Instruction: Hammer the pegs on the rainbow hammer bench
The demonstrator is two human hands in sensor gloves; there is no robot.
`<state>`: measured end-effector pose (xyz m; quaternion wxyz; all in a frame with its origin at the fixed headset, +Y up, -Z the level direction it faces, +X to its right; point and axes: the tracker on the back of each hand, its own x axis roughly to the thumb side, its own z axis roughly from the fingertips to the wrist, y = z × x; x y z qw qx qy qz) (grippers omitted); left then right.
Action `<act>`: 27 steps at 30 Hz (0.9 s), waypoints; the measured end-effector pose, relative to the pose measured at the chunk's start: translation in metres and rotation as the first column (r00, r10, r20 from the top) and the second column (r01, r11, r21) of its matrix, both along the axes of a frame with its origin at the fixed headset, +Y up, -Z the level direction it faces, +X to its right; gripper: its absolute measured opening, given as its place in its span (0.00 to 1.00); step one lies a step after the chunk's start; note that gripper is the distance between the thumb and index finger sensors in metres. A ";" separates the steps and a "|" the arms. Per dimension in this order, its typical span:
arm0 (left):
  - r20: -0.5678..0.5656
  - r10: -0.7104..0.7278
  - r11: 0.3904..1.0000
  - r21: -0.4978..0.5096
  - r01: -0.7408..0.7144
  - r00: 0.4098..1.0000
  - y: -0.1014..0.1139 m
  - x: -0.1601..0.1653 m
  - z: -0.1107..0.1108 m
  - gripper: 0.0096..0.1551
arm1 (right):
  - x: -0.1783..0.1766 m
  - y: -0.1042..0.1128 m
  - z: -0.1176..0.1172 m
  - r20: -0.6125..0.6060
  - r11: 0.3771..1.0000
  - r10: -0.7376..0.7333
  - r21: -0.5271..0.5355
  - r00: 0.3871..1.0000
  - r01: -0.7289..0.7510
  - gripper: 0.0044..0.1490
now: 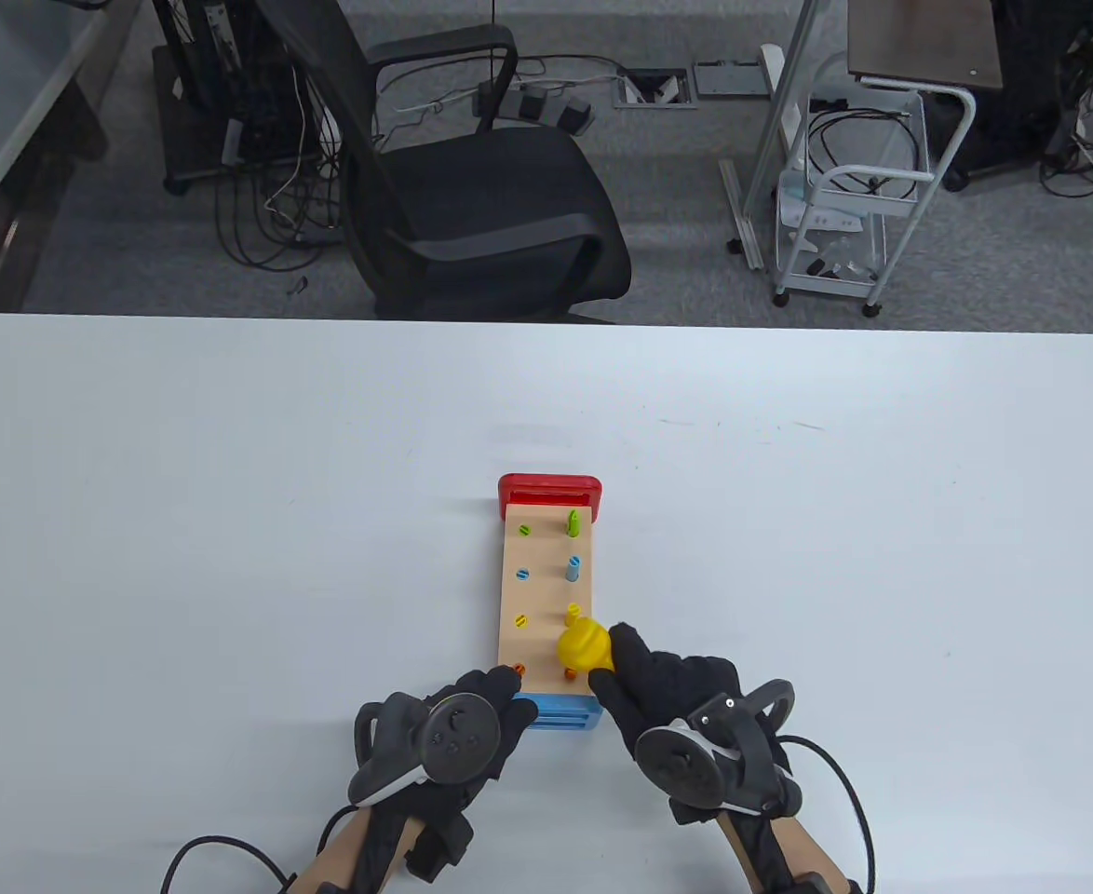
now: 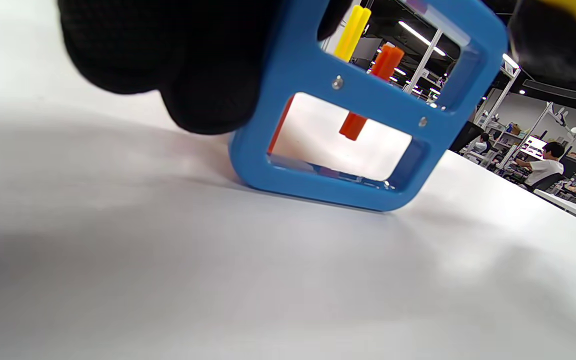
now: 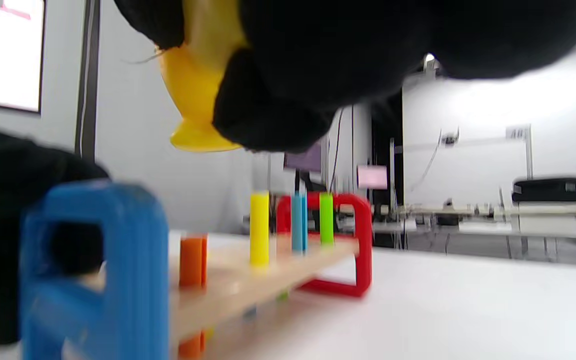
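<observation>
The hammer bench point(image 1: 546, 596) is a wooden board between a red end point(image 1: 549, 488) at the far side and a blue end point(image 1: 560, 712) near me. Its left row of pegs sits flush; on the right the green peg point(image 1: 573, 523), blue peg point(image 1: 573, 567) and yellow peg point(image 1: 573, 612) stand up. My left hand point(image 1: 472, 722) holds the blue end point(image 2: 368, 110) at its left corner. My right hand point(image 1: 658, 684) grips a yellow hammer point(image 1: 586, 646), its head point(image 3: 195, 95) raised above the orange peg point(image 3: 193, 262), which stands partly up.
The white table point(image 1: 230, 521) runs wide on both sides of the bench. A black office chair point(image 1: 481, 186) stands behind the far edge, and a white wire cart point(image 1: 844, 214) at the back right.
</observation>
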<state>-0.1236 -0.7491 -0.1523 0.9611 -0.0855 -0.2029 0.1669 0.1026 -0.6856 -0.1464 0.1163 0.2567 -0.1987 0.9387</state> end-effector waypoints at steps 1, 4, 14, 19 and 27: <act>0.000 0.000 1.000 0.002 0.000 1.000 0.000 0.000 0.000 0.39 | -0.002 -0.005 -0.002 -0.011 0.999 0.011 -0.042 1.000 -0.012 0.38; -0.002 -0.001 1.000 -0.003 0.001 1.000 0.000 0.000 0.000 0.39 | -0.001 -0.024 -0.001 0.060 0.946 0.232 -0.248 0.971 -0.211 0.39; 0.001 -0.005 1.000 0.001 0.005 1.000 0.000 0.000 0.000 0.39 | -0.014 -0.013 -0.007 -0.057 0.982 0.137 -0.122 0.989 -0.143 0.38; 0.002 -0.004 1.000 -0.001 0.004 1.000 0.000 0.000 0.000 0.39 | -0.013 -0.020 -0.006 0.000 0.978 0.181 -0.110 0.984 -0.180 0.38; 0.002 -0.006 1.000 0.000 0.006 1.000 0.000 0.000 0.000 0.39 | -0.009 -0.015 -0.007 -0.019 0.984 0.140 -0.105 0.990 -0.141 0.38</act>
